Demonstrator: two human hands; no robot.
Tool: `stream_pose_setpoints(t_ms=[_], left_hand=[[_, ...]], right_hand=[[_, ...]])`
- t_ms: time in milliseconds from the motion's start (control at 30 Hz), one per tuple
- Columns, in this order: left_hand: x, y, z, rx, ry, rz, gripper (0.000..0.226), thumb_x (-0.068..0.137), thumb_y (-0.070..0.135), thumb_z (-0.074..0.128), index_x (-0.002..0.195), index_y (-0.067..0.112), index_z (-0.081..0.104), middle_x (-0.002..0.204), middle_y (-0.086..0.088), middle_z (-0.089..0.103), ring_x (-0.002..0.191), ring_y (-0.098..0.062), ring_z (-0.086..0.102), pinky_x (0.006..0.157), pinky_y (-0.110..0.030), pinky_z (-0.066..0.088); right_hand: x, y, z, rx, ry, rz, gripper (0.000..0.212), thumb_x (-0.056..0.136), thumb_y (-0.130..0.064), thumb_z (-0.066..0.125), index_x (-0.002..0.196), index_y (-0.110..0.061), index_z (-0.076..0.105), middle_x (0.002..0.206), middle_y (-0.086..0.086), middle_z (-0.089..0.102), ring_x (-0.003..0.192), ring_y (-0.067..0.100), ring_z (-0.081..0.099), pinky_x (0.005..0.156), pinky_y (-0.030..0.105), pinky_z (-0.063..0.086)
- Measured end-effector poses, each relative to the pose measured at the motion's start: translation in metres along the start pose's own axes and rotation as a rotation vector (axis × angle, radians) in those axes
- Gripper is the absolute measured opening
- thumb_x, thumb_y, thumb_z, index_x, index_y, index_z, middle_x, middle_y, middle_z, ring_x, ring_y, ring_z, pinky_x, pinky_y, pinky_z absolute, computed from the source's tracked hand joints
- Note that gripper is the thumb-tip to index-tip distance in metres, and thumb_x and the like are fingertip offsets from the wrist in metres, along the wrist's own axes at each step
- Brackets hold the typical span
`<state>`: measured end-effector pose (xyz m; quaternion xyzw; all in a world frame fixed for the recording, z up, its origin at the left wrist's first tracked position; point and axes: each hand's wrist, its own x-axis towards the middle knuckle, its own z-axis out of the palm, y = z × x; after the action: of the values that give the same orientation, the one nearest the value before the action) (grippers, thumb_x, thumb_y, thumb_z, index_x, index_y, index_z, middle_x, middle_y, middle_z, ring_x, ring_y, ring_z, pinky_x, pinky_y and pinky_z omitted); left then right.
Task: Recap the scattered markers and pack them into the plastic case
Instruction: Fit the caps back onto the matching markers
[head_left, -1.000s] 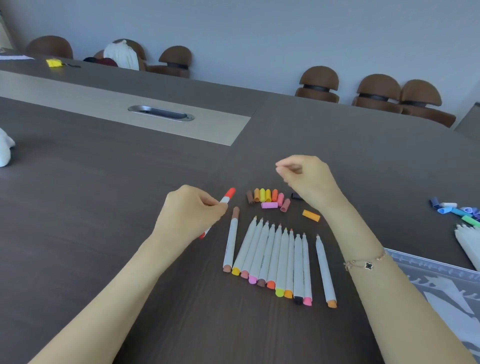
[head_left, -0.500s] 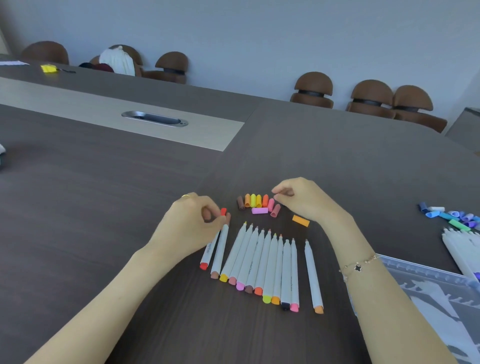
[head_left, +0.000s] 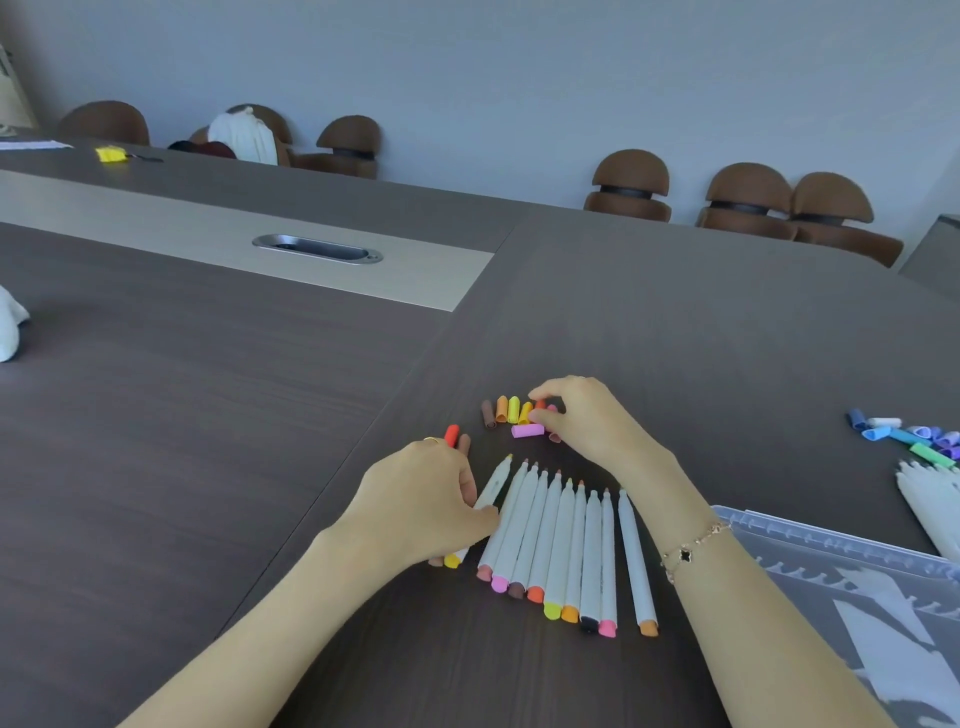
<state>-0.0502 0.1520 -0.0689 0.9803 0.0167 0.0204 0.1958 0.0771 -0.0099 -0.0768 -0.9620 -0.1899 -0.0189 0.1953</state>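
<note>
Dark wood-grain table (head_left: 208, 441) is carrying a row of uncapped markers (head_left: 561, 545), loose caps (head_left: 511, 413), plastic case (head_left: 857, 587) at rt, more caps (head_left: 914, 434) & markers (head_left: 930, 499) far rt.

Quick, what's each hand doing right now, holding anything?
Left hand: fingers curled round the yellow-ended marker at the left of the row.
Right hand: pinching an orange-red cap in the loose cap pile.

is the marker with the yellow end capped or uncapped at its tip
Uncapped. The yellow-ended marker, held by the left hand, shows a bare yellow tip, and loose caps lie near the right hand.
</note>
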Motion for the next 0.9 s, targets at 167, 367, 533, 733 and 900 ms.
stream_pose_setpoints(t_ms=[167, 367, 533, 733, 900], left_hand=[[0.004, -0.002, -0.004, -0.160, -0.049, -0.091, 0.021, 0.075, 0.038, 0.066, 0.073, 0.017, 0.069, 0.074, 0.008, 0.062, 0.059, -0.007, 0.057, 0.050, -0.015, 0.039], [0.012, -0.011, -0.020, -0.479, -0.078, -0.180, 0.020, 0.082, 0.038, 0.065, 0.078, 0.020, 0.072, 0.084, 0.000, 0.068, 0.074, -0.006, 0.056, 0.061, -0.017, 0.040], [0.014, -0.012, -0.025, -0.636, -0.192, -0.219, 0.023, 0.085, 0.041, 0.063, 0.081, 0.020, 0.071, 0.079, 0.011, 0.058, 0.077, -0.003, 0.051, 0.074, -0.024, 0.038], [0.012, -0.011, -0.030, -0.695, -0.219, -0.220, 0.023, 0.086, 0.040, 0.061, 0.067, 0.029, 0.063, 0.068, 0.011, 0.049, 0.075, -0.006, 0.046, 0.070, -0.023, 0.038], [0.011, -0.010, -0.030, -0.697, -0.220, -0.208, 0.019, 0.087, 0.041, 0.060, 0.075, 0.027, 0.065, 0.070, 0.011, 0.050, 0.075, -0.006, 0.047, 0.069, -0.023, 0.038]], right_hand=[[-0.001, -0.002, 0.002, 0.016, 0.000, -0.002, 0.040, 0.093, -0.030, 0.058, 0.132, -0.021, 0.056, 0.134, 0.005, 0.056, 0.120, 0.022, 0.051, 0.100, 0.039, 0.045], [0.000, -0.006, 0.004, 0.100, 0.004, 0.040, 0.025, 0.090, -0.032, 0.063, 0.105, -0.015, 0.073, 0.110, 0.001, 0.068, 0.094, 0.019, 0.060, 0.090, 0.045, 0.050], [0.000, -0.006, 0.001, 0.167, -0.019, 0.027, 0.024, 0.089, -0.030, 0.065, 0.109, -0.018, 0.072, 0.114, 0.000, 0.066, 0.102, 0.017, 0.058, 0.092, 0.043, 0.051], [0.004, -0.002, 0.000, 0.181, -0.064, 0.020, 0.019, 0.089, -0.033, 0.064, 0.098, -0.021, 0.076, 0.105, -0.003, 0.068, 0.089, 0.013, 0.055, 0.092, 0.045, 0.049], [0.003, -0.002, 0.000, 0.143, -0.048, -0.018, 0.015, 0.090, -0.031, 0.064, 0.077, -0.031, 0.071, 0.077, -0.018, 0.055, 0.087, 0.015, 0.048, 0.090, 0.045, 0.044]])
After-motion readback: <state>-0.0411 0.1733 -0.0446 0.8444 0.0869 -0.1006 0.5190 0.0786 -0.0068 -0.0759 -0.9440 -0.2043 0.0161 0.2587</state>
